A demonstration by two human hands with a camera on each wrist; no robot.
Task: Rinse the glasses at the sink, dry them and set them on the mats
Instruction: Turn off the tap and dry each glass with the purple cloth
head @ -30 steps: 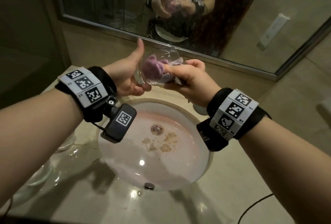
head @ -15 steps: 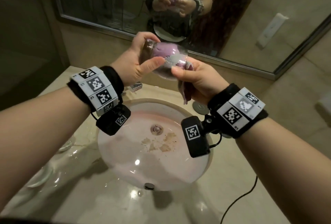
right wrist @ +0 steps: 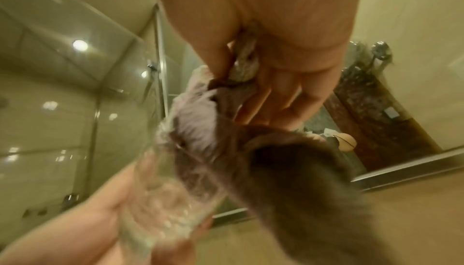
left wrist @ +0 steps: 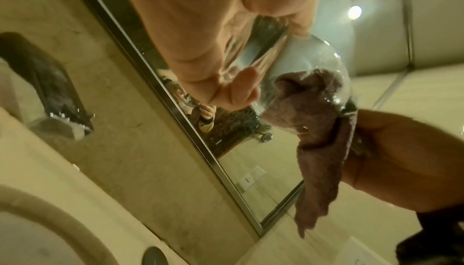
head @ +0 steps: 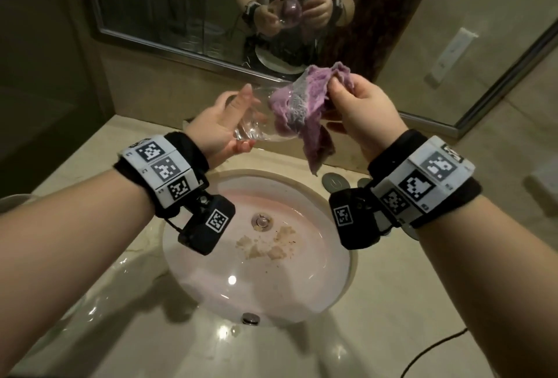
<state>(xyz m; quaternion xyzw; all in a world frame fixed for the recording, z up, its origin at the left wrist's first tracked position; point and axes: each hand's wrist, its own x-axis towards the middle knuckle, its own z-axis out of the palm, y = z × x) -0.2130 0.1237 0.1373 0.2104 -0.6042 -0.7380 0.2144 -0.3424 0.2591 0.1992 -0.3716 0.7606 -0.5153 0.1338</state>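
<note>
My left hand grips a clear glass on its side above the far rim of the sink, mouth toward the right. A purple cloth is stuffed partly into the glass, and my right hand pinches its upper edge, with a tail hanging down. From the left wrist, the glass shows the cloth bunched inside its bowl. In the blurred right wrist view, the cloth runs from my fingers into the glass.
A white round sink with brownish residue near the drain lies below my hands. A mirror lines the back wall. More clear glassware stands on the counter at the left. A black cable crosses the counter at lower right.
My left hand has turned the glass from upright-held to lying sideways and lower. My right hand has pulled the cloth partly out and lifted its edge up.
</note>
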